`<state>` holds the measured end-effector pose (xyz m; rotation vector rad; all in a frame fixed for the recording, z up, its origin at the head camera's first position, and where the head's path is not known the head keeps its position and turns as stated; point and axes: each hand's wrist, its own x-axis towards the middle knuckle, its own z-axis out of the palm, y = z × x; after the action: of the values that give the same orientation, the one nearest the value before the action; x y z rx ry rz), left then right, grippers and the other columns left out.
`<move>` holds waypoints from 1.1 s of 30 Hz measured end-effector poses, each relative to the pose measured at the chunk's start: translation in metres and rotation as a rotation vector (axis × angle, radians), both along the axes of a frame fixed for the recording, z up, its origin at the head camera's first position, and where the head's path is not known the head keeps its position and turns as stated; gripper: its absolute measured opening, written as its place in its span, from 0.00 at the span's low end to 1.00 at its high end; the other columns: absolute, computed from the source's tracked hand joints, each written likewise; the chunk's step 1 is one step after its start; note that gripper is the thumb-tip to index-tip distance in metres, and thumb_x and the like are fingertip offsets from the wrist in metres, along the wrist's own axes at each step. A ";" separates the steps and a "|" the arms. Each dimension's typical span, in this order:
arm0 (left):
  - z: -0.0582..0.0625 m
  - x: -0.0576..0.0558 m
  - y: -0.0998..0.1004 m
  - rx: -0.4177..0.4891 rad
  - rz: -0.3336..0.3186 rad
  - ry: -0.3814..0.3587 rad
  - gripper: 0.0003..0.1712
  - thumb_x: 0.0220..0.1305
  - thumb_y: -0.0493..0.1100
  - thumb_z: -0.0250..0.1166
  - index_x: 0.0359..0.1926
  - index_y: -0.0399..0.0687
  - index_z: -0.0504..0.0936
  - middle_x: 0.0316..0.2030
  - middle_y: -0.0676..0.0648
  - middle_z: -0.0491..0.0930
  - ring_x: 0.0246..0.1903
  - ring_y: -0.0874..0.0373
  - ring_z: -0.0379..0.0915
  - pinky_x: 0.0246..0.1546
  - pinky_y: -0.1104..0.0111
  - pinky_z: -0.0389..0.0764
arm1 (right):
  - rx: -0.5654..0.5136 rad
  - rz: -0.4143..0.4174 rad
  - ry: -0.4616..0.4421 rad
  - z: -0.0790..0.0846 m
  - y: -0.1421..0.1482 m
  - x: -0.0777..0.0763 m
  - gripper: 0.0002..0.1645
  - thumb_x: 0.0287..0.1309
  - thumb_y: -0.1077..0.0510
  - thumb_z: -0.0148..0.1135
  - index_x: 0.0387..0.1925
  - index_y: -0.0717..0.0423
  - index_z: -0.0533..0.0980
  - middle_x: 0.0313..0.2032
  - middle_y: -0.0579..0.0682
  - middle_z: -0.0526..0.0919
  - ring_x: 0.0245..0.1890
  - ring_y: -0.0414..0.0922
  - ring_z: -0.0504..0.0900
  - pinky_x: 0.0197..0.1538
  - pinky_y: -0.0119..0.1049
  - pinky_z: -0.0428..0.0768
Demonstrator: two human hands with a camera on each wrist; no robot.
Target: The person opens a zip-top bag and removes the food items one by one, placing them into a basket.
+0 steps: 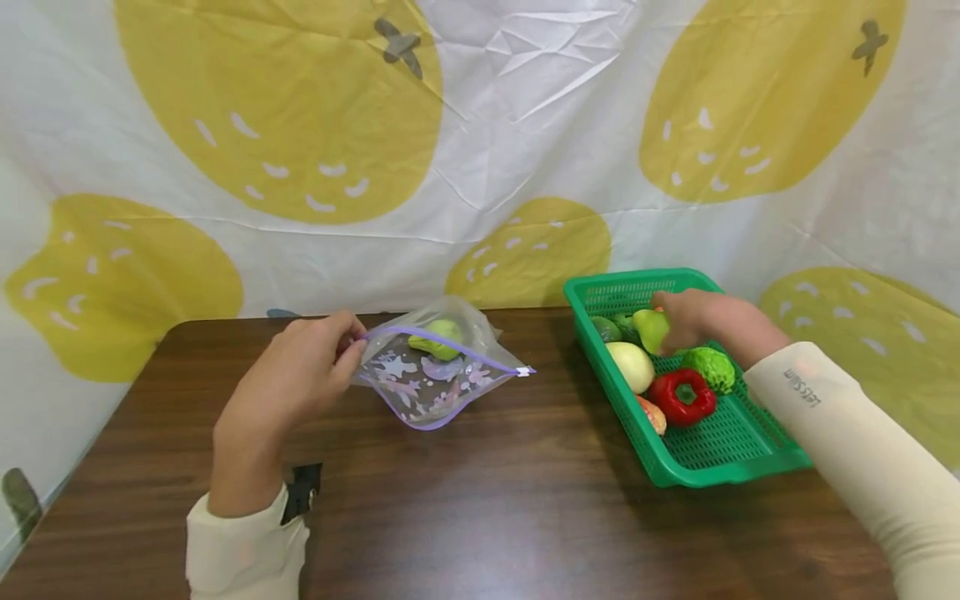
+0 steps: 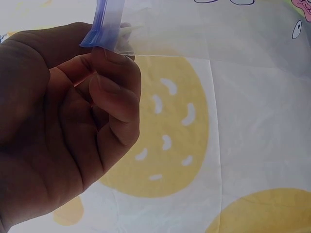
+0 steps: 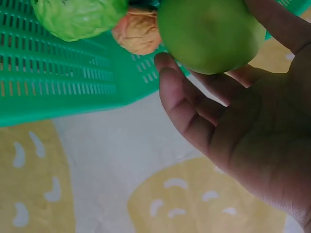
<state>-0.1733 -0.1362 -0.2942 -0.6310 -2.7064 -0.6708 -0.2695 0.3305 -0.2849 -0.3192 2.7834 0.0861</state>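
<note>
My left hand [image 1: 307,362] pinches one corner of a clear zip bag [image 1: 405,392] with a purple zip edge and printed pictures; its mouth gapes. In the left wrist view, thumb and fingers hold the purple strip [image 2: 104,24]. A green pear-shaped fruit [image 1: 442,340] shows in the bag. Over the far side of a green basket [image 1: 660,462], my right hand [image 1: 693,317] grips a green pear [image 1: 651,329]. The right wrist view shows its fingers [image 3: 180,97] curled round the pear's rounded end [image 3: 211,36].
In the basket lie a red bell pepper [image 1: 681,398], a pale round vegetable [image 1: 632,367], a bumpy green one [image 1: 708,369], an orange-pink piece [image 1: 654,415] and dark green pieces [image 1: 606,329]. A lemon-print cloth [image 1: 510,167] hangs behind the brown table [image 1: 465,517].
</note>
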 end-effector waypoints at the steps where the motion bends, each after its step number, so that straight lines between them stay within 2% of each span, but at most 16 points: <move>1: 0.000 0.000 0.000 0.000 0.002 -0.001 0.07 0.66 0.36 0.58 0.37 0.37 0.82 0.24 0.44 0.80 0.25 0.51 0.72 0.29 0.57 0.74 | -0.003 0.000 -0.004 -0.001 0.001 -0.001 0.44 0.48 0.54 0.69 0.64 0.69 0.63 0.40 0.64 0.78 0.37 0.56 0.74 0.39 0.51 0.75; 5: 0.001 0.001 0.000 0.004 0.010 0.004 0.08 0.66 0.36 0.58 0.36 0.37 0.82 0.24 0.44 0.80 0.25 0.50 0.72 0.29 0.57 0.74 | -0.023 -0.009 -0.038 -0.006 0.006 -0.003 0.45 0.49 0.57 0.66 0.66 0.70 0.60 0.43 0.67 0.78 0.39 0.57 0.73 0.41 0.53 0.75; 9: 0.002 0.002 0.000 0.001 0.012 0.007 0.08 0.66 0.36 0.57 0.36 0.37 0.82 0.24 0.44 0.80 0.25 0.50 0.72 0.30 0.57 0.74 | -0.029 -0.033 -0.072 -0.013 0.008 -0.003 0.51 0.49 0.58 0.64 0.70 0.74 0.52 0.53 0.74 0.74 0.40 0.59 0.73 0.43 0.53 0.74; 12: 0.002 0.002 0.000 -0.001 0.011 0.006 0.08 0.66 0.36 0.57 0.37 0.37 0.82 0.24 0.44 0.80 0.25 0.50 0.72 0.30 0.57 0.74 | -0.047 -0.038 -0.075 -0.018 0.009 -0.003 0.53 0.48 0.59 0.64 0.70 0.76 0.50 0.49 0.73 0.75 0.37 0.57 0.72 0.39 0.50 0.73; 16: 0.001 0.002 0.000 -0.001 0.009 0.010 0.08 0.66 0.36 0.57 0.37 0.37 0.82 0.24 0.44 0.80 0.25 0.50 0.72 0.30 0.57 0.74 | -0.083 -0.026 -0.052 -0.025 0.009 -0.005 0.49 0.44 0.61 0.65 0.66 0.74 0.55 0.33 0.62 0.75 0.30 0.54 0.72 0.33 0.45 0.73; 19: 0.000 0.002 -0.001 0.002 0.008 0.008 0.08 0.66 0.36 0.57 0.37 0.36 0.82 0.24 0.44 0.80 0.25 0.50 0.72 0.30 0.57 0.74 | -0.096 -0.021 -0.033 -0.029 0.009 -0.006 0.45 0.42 0.62 0.66 0.62 0.72 0.58 0.30 0.60 0.75 0.28 0.53 0.73 0.31 0.44 0.73; 25: -0.002 0.001 0.000 0.003 0.006 0.005 0.07 0.65 0.35 0.58 0.37 0.36 0.82 0.24 0.44 0.80 0.25 0.50 0.72 0.29 0.57 0.74 | -0.108 -0.020 -0.021 -0.037 0.011 -0.007 0.46 0.36 0.64 0.68 0.59 0.70 0.59 0.31 0.61 0.76 0.28 0.53 0.74 0.30 0.43 0.74; 31: -0.001 0.001 0.001 0.003 0.006 -0.001 0.07 0.66 0.36 0.58 0.37 0.36 0.81 0.23 0.44 0.79 0.24 0.51 0.71 0.29 0.57 0.74 | -0.098 -0.019 -0.035 -0.038 0.011 -0.009 0.48 0.37 0.63 0.70 0.60 0.71 0.58 0.33 0.63 0.76 0.29 0.54 0.74 0.31 0.43 0.75; 33: -0.001 0.001 0.001 0.005 0.009 -0.004 0.07 0.66 0.36 0.58 0.37 0.37 0.81 0.23 0.45 0.78 0.24 0.51 0.71 0.29 0.58 0.74 | -0.093 -0.016 -0.038 -0.035 0.010 -0.009 0.48 0.38 0.63 0.71 0.61 0.71 0.59 0.36 0.65 0.78 0.30 0.54 0.74 0.31 0.43 0.75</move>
<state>-0.1727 -0.1352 -0.2949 -0.6172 -2.7084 -0.6773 -0.2788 0.3404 -0.3196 -0.3175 2.7570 -0.0533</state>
